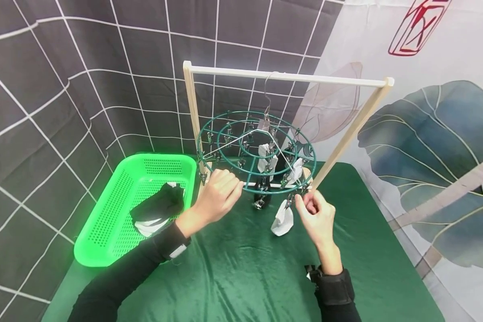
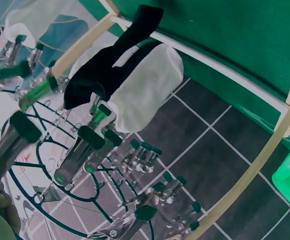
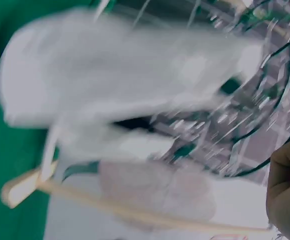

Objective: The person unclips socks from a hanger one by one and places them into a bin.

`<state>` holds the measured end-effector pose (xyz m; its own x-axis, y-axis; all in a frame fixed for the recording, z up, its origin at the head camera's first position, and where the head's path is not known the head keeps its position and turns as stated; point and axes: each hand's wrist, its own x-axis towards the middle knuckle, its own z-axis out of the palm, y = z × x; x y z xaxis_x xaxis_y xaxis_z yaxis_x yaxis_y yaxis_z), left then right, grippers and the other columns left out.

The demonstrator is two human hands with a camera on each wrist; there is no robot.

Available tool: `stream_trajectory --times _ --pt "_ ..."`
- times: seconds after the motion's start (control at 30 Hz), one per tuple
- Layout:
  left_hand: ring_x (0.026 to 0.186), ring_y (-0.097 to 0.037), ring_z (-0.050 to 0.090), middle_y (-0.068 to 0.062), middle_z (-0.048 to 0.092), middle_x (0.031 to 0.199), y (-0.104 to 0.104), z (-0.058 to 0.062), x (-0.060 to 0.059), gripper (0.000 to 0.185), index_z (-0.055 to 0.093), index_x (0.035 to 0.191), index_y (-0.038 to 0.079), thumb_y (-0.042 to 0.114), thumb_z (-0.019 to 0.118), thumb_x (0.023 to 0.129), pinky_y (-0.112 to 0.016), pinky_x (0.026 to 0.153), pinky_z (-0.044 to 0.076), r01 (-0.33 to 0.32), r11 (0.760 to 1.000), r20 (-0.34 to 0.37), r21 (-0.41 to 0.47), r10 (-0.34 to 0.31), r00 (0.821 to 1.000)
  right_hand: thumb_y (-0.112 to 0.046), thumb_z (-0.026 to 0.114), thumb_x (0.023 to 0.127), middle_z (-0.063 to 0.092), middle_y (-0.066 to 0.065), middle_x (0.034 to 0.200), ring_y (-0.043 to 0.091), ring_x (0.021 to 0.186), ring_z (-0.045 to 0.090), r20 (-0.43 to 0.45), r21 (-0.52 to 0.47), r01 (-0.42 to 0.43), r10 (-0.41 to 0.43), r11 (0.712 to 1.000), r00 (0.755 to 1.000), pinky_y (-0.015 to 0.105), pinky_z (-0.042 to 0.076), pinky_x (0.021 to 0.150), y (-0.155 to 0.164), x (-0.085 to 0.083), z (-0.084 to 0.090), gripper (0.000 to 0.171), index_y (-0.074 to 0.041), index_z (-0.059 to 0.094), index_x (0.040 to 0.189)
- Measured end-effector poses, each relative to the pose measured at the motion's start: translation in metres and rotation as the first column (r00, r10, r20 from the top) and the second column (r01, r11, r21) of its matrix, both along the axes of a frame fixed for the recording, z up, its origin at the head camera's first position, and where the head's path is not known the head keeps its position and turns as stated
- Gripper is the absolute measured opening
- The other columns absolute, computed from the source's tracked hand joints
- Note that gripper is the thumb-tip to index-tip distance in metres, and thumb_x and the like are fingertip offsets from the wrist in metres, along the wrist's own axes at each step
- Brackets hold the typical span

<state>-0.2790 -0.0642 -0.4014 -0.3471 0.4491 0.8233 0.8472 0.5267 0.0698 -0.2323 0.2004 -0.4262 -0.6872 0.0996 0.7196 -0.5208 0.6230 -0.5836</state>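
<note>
A round green clip hanger [image 1: 247, 188] hangs by its hook from a wooden rack [image 1: 290, 77]. My left hand [image 1: 230, 185] grips the hanger's outer ring at the front left. At the front right of the ring, my right hand [image 1: 306, 200] pinches a clip. A white sock [image 1: 282, 220] dangles from a clip just left of that hand. A black sock [image 1: 261, 193] and two more white socks [image 1: 266, 157] hang further in. The left wrist view shows green-tipped clips [image 2: 85, 150] with a black sock [image 2: 110, 65] and a white sock [image 2: 145, 85]. In the right wrist view a blurred white sock [image 3: 120, 65] fills the frame.
A bright green basket [image 1: 161, 157] stands at the left on the green cloth [image 1: 245, 268], with black socks [image 1: 158, 203] and white ones inside. A checked dark backdrop and a leaf-print curtain close off the back and right.
</note>
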Motion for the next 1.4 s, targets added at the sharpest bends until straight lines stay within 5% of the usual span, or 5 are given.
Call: stream_trajectory --times 0.17,0.37,0.73,0.93,1.4 --pt "0.070 -0.019 0.046 -0.001 0.049 0.069 -0.003 -0.001 0.000 0.026 0.056 0.074 0.008 0.016 0.045 0.097 -0.032 0.069 0.036 0.021 1.000 0.029 0.009 -0.021 0.999 -0.030 0.072 0.084 0.033 -0.004 0.062 0.009 0.056 0.032 0.270 0.186 -0.079 0.026 0.979 0.962 0.025 0.028 0.056 0.012 -0.007 -0.003 0.029 -0.012 0.050 0.081" --pt "0.071 -0.020 0.047 -0.002 0.050 0.069 -0.007 -0.003 -0.003 0.028 0.058 0.076 0.008 0.016 0.043 0.097 -0.032 0.069 0.037 0.022 1.000 0.026 -0.015 -0.021 0.999 -0.017 0.071 0.085 0.039 -0.009 0.055 0.005 0.047 0.034 0.211 0.216 -0.236 0.190 0.947 0.959 0.021 0.029 0.046 0.010 -0.010 -0.008 0.004 -0.016 0.068 0.088" --pt "0.091 -0.026 0.056 -0.011 0.063 0.092 -0.002 -0.007 -0.006 0.014 0.062 0.095 0.000 0.007 0.052 0.091 -0.038 0.087 0.044 0.064 0.984 -0.053 0.164 -0.056 0.997 -0.014 0.071 0.086 0.053 -0.006 0.060 0.003 0.045 0.048 0.375 0.077 -0.378 0.324 0.923 0.868 0.021 0.041 0.042 0.002 0.005 -0.007 0.015 -0.007 0.067 0.098" --pt "0.097 -0.027 0.061 -0.015 0.065 0.101 0.014 -0.007 0.004 0.022 0.062 0.109 -0.004 0.003 0.052 0.091 -0.036 0.094 0.046 0.150 0.986 -0.229 0.074 -0.130 0.965 -0.012 0.078 0.078 0.046 -0.011 0.057 0.001 0.048 0.040 0.236 0.158 -0.348 0.307 0.924 0.922 0.016 0.035 0.044 -0.004 0.002 -0.004 0.016 -0.013 0.062 0.078" --pt "0.073 -0.019 0.049 -0.004 0.057 0.080 0.037 -0.004 0.018 0.018 0.066 0.091 0.003 0.014 0.051 0.093 -0.032 0.070 0.038 0.000 1.000 -0.114 0.005 0.001 0.993 -0.017 0.078 0.078 0.034 -0.009 0.054 0.003 0.047 0.031 0.137 0.179 -0.331 0.310 0.926 0.941 0.016 0.027 0.045 -0.016 -0.005 -0.003 0.031 -0.017 0.051 0.063"
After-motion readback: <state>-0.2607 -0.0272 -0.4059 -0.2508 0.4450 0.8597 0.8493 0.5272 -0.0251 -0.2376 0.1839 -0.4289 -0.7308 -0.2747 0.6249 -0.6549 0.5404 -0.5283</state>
